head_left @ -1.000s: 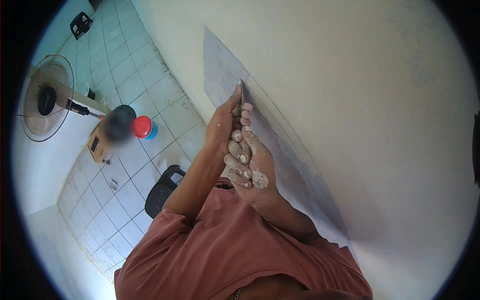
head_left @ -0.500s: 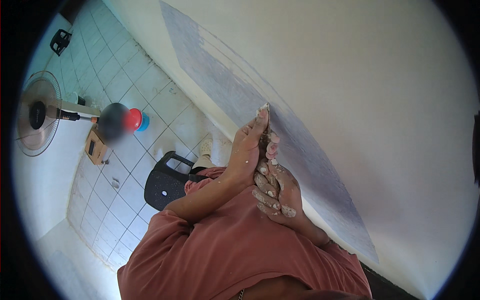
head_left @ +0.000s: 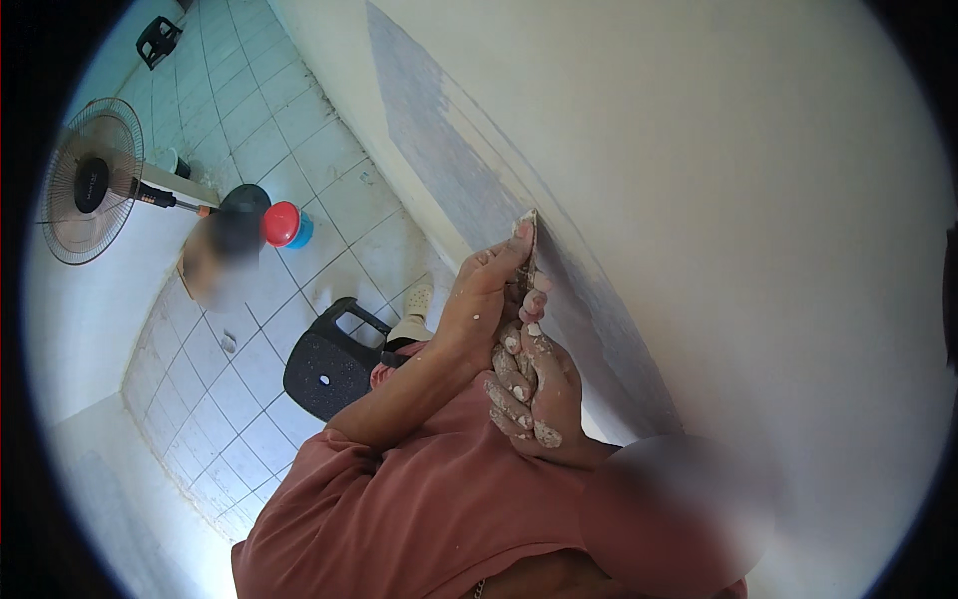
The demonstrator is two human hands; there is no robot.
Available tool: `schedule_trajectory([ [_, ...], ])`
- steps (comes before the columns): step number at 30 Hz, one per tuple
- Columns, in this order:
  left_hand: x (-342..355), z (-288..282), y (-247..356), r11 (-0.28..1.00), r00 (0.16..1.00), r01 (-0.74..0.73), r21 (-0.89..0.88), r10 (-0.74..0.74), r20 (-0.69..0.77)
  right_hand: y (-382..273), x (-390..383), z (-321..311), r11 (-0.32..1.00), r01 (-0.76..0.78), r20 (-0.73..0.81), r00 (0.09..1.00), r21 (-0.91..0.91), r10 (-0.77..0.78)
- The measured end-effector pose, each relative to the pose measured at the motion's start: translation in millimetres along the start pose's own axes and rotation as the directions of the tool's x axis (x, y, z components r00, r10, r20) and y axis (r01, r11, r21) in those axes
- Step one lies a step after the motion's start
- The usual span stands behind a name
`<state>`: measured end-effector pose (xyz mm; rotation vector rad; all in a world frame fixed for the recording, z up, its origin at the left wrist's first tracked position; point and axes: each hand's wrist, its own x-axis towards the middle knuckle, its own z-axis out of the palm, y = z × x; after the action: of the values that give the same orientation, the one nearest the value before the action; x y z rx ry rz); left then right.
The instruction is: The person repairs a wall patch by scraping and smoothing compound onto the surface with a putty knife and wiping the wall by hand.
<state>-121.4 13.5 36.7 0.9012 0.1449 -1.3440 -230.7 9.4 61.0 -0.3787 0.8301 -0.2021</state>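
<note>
LH (head_left: 475, 307) had its thumb along a thin blade (head_left: 535, 236), gripping it near the far tip, fingers apparently wrapped behind. RH (head_left: 552, 387), just nearer, was curled closed w/ pale flecks on the fingers; its inside was hidden, so can't tell if it held the same tool's handle. Hands were touching or nearly so.

Blade stood nearly edge-on to the view, at the right side of the LH, over the grey band (head_left: 431, 125) on the pale wall (head_left: 738, 200). Whether the edge actually met the surface: can't tell. A bit of pale paste sat on the far tip.

Step in hand looked like working the blade along that band. To do it well, prob. best was: thumb pressure firm but even, edge flat across its full width, low tilt, one long smooth stroke, no stops midway. Too steep an angle risked scraping or a ridge; a dug-in corner risked a line, and faint lines already ran along the band's right side. Paste on the tip was worth wiping off btwn strokes, as was muck on the fingers, since slippery skin could've let the blade twist. Black chair (head_left: 321, 367) stood left of the LH forearm, so elbow room there needed watching.
</note>
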Motion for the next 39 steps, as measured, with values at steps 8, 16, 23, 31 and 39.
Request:
schedule_trajectory([
  [8,21.5,-17.0,43.3,0.999,0.999,-0.031,-0.019,0.030,-0.032,-3.4,39.2,40.2,0.999,0.024,0.009,1.000,0.024,-0.025],
  [16,39.2,-25.7,65.3,0.999,0.997,-0.052,-0.010,0.051,-0.061,-5.5,68.1,54.9,0.994,0.063,0.114,0.991,0.093,-0.074],
  [23,3.9,-10.0,-4.8,1.000,0.995,0.001,0.026,-0.004,0.097,8.7,-1.1,3.2,0.999,0.010,-0.037,0.999,0.039,-0.008],
  [31,-7.7,7.8,-19.1,0.999,0.996,-0.024,0.030,0.021,0.090,9.6,-17.0,-14.5,0.998,0.005,-0.099,0.995,0.069,0.002],
  [39,14.6,-6.4,22.6,0.997,0.997,-0.077,-0.020,0.077,-0.024,-3.4,24.6,18.7,0.997,0.049,0.022,0.998,0.054,-0.051],
])
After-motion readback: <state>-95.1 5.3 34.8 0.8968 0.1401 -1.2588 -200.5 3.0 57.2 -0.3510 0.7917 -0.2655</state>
